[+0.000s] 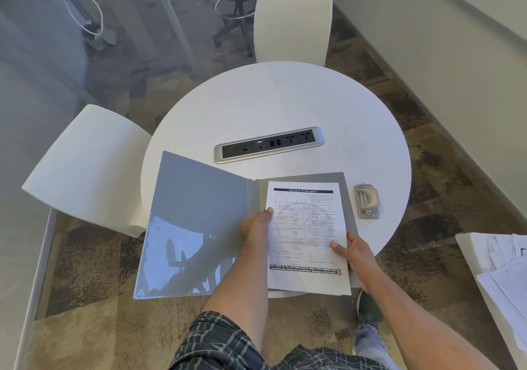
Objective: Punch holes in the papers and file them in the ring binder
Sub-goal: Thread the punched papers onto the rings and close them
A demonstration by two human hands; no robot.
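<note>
A grey ring binder lies open on the near part of the round white table, its left cover hanging over the table's edge. Printed papers rest on the binder's right half. My left hand grips the papers' left edge near the spine, thumb on top. My right hand holds their right edge lower down, thumb on the sheet. The rings are hidden. A metal hole punch sits on the table just right of the binder.
A silver power and socket strip is set into the table's middle. White chairs stand at the far side and left. More papers lie stacked on a surface at the right edge. My shoe shows below the table.
</note>
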